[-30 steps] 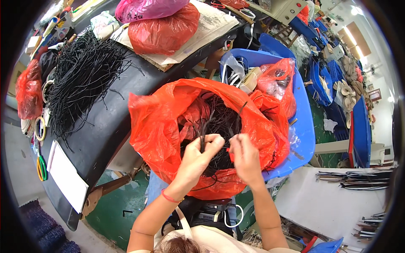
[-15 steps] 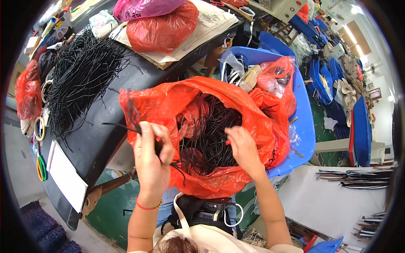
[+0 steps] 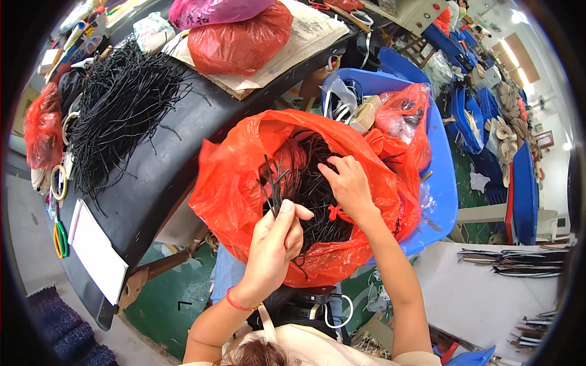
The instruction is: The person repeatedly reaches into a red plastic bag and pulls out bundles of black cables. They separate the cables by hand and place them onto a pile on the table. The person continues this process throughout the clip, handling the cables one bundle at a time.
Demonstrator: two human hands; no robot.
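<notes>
My left hand (image 3: 278, 238) is closed round a small bunch of black cords (image 3: 276, 190), whose ends stick up past the thumb. It is over the near left part of a wide-mouthed red plastic bag (image 3: 235, 201). Inside the bag lies a tangled heap of thin black cords (image 3: 323, 229), with smaller red bags among them. My right hand (image 3: 351, 189) reaches over the heap from the right, its thumb and finger curled together at the cords. What lies between those fingertips is partly hidden. A red knotted scrap (image 3: 334, 212) shows beside that wrist.
The bag rests against a blue plastic tub (image 3: 442, 183). Left of it, a dark curved tabletop (image 3: 183, 140) bears a big pile of black cords (image 3: 122, 104), a white pad (image 3: 96, 253) and green-handled scissors (image 3: 60, 240). A full red bag (image 3: 241, 39) sits on a board behind.
My left hand has moved right, from beside the bag to over its opening, carrying the cords. My right hand has shifted farther in over the heap. The bag's left rim has swung inward.
</notes>
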